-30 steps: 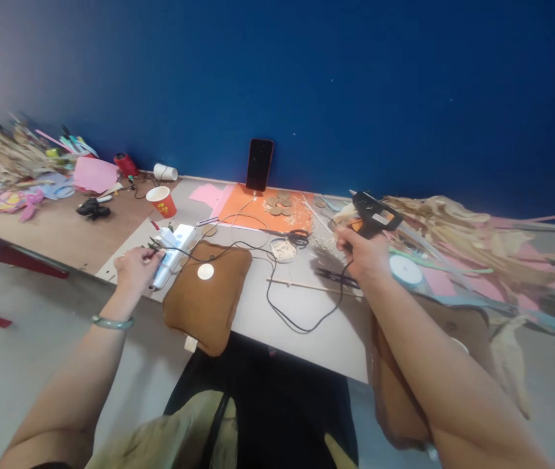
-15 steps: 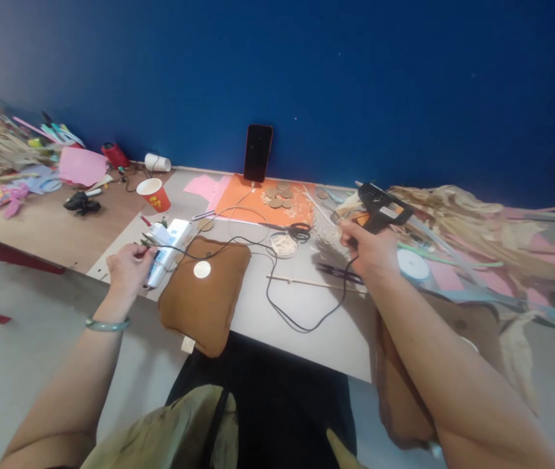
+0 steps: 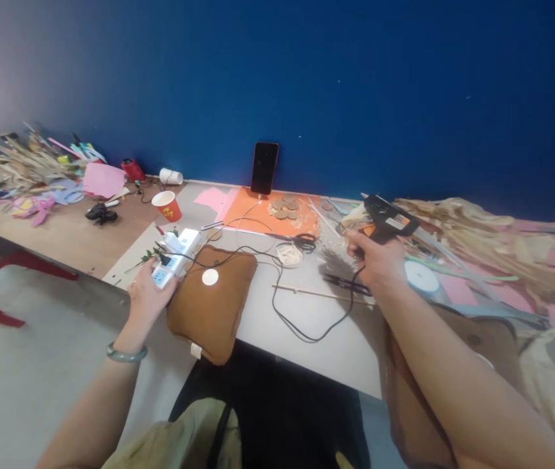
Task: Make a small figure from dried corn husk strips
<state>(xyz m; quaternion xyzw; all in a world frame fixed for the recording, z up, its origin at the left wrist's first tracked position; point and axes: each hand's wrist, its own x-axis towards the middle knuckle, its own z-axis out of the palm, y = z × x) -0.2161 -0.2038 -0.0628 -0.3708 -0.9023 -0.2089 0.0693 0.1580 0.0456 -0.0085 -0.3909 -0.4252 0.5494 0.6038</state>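
Observation:
My left hand (image 3: 146, 296) is closed around the near end of a white power strip (image 3: 187, 244), thumb on one side and fingers on the other. A black plug (image 3: 164, 258) sits at the strip, beside the fingertips. From there a black cord (image 3: 301, 337) loops over a brown cushion (image 3: 213, 306) and the table to the glue gun. My right hand (image 3: 378, 260) grips this black hot glue gun (image 3: 391, 220) by its handle, raised above the table's right part. The cushion, with a white round patch, lies just right of the strip.
A phone (image 3: 264, 168) leans on the blue wall behind orange paper (image 3: 243, 212) with wooden discs (image 3: 284, 213). Scissors (image 3: 304, 242), a red cup (image 3: 167, 206), a thin stick (image 3: 316, 293) and a ribbon roll (image 3: 422, 279) lie around. Dried husks (image 3: 473, 225) cover the right side.
My left hand has gone from pinching at the cord's plug end to holding the power strip's near end. The right hand still holds the glue gun. The view has shifted slightly.

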